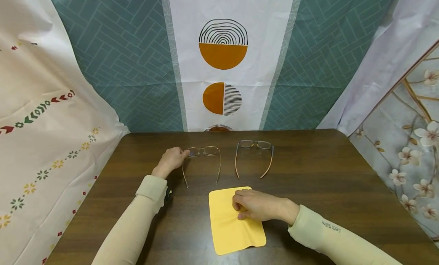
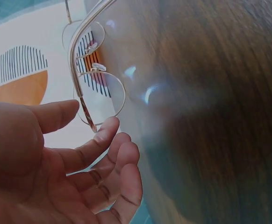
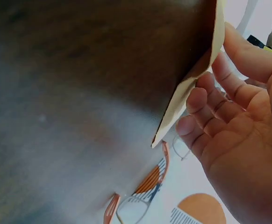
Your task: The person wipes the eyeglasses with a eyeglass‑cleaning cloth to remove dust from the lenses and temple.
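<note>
Left hand (image 1: 172, 158) at one end of the wire glasses (image 1: 202, 150) on the counter (image 1: 315, 173) (can't tell if it's pinching), right hand (image 1: 258, 205) resting loosely on the yellow cloth (image 1: 228, 230): a one-corner lift could twist that thin frame.

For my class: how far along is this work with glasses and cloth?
Done: the dark-framed glasses and thin-rimmed glasses sit unfolded on the table, the yellow cloth spread out. In hand: the left hand is at the thin-rimmed pair's outer edge; the right hand touches the cloth. Remaining: probably wiping, since the cloth touches neither pair.
</note>
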A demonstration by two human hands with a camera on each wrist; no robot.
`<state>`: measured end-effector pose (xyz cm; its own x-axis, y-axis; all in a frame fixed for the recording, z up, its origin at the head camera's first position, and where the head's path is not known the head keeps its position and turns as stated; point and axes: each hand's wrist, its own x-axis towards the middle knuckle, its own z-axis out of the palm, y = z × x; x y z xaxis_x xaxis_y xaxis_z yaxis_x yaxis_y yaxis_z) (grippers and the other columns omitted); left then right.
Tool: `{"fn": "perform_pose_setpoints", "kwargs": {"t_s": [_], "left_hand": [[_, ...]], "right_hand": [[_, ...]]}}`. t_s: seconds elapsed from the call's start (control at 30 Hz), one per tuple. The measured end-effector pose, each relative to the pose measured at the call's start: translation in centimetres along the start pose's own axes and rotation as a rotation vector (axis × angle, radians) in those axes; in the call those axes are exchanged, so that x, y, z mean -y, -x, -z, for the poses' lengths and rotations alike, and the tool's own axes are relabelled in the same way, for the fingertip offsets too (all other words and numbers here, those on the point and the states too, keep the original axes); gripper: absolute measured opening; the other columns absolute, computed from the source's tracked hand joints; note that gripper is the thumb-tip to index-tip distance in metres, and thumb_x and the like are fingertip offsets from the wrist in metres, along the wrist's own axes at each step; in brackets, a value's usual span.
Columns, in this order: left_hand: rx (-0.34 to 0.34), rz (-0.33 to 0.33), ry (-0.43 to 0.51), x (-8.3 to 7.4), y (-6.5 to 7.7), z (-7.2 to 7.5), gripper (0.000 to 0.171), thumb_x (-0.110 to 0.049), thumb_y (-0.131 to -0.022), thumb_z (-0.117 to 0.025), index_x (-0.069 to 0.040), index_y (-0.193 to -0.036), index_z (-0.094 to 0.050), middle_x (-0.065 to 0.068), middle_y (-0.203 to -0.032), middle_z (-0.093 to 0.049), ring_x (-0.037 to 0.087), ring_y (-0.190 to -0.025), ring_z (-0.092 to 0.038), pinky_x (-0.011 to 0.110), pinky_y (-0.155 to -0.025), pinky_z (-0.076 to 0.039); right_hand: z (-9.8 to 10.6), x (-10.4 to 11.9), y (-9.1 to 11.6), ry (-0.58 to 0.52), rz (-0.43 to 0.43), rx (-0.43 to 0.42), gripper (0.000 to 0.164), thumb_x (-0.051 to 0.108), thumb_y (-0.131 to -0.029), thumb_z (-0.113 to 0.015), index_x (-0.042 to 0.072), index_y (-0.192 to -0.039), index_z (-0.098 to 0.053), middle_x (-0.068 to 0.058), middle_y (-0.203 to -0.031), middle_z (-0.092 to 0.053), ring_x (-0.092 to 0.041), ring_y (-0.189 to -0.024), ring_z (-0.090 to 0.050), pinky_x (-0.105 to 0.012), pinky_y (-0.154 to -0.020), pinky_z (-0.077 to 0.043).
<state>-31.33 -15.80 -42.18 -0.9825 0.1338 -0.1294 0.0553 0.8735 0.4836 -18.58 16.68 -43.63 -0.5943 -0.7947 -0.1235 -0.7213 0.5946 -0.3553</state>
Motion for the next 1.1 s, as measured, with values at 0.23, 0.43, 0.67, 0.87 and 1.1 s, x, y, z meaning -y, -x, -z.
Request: {"fn": "perform_pose_setpoints", "kwargs": {"t_s": [0.23,0.43,0.67,0.87,1.1], "left_hand": [[-0.001,-0.002,-0.021,-0.2,0.0,0.3,0.054,-0.033,-0.110,-0.047,-0.015,-0.060,-0.044,0.001,-0.063,-0.039,0.019,-0.060,-0.038,0.034,-0.058,-0.034],[0.004,0.013,-0.011,-0.2,-0.2,0.5,0.049,-0.030,-0.111,-0.046,-0.013,-0.065,-0.048,0.004,-0.067,-0.042,0.020,-0.063,-0.042,0.035,-0.061,-0.037],[-0.004,0.004,0.028,-0.1,-0.3,0.7,0.049,-0.027,-0.111,-0.045,-0.014,-0.064,-0.045,0.001,-0.063,-0.041,0.016,-0.054,-0.036,0.033,-0.057,-0.036],[-0.014,0.000,0.069,-0.3,-0.3,1.1,0.048,-0.027,-0.111,-0.044,-0.014,-0.065,-0.044,0.002,-0.063,-0.044,0.014,-0.049,-0.033,0.032,-0.053,-0.035],[-0.018,0.005,0.077,-0.7,-0.1,1.6,0.042,-0.029,-0.112,-0.044,-0.005,-0.081,-0.059,0.006,-0.075,-0.053,0.014,-0.051,-0.034,0.031,-0.052,-0.033]], "right_hand": [[-0.2,0.3,-0.1,-0.010,0.030,-0.006,0.020,0.018,-0.097,-0.075,0.022,-0.089,-0.058,0.013,-0.082,-0.047,-0.003,-0.083,-0.044,-0.022,-0.078,-0.040],[0.2,0.2,-0.2,-0.046,0.074,-0.036,0.023,0.004,-0.095,-0.070,0.018,-0.085,-0.054,0.013,-0.081,-0.043,-0.001,-0.079,-0.044,-0.018,-0.073,-0.040],[1.5,0.8,-0.4,-0.134,0.025,-0.038,0.027,-0.003,-0.089,-0.069,0.016,-0.083,-0.051,0.012,-0.071,-0.039,0.000,-0.064,-0.039,-0.017,-0.059,-0.033],[1.8,1.2,-0.6,-0.087,-0.011,-0.061,0.019,-0.009,-0.090,-0.067,0.008,-0.098,-0.070,0.009,-0.072,-0.051,-0.001,-0.063,-0.043,-0.018,-0.058,-0.040],[1.5,1.5,-1.0,-0.019,-0.023,-0.065,0.013,-0.001,-0.091,-0.072,0.011,-0.094,-0.071,0.011,-0.072,-0.053,-0.003,-0.064,-0.045,-0.019,-0.060,-0.042]]}}
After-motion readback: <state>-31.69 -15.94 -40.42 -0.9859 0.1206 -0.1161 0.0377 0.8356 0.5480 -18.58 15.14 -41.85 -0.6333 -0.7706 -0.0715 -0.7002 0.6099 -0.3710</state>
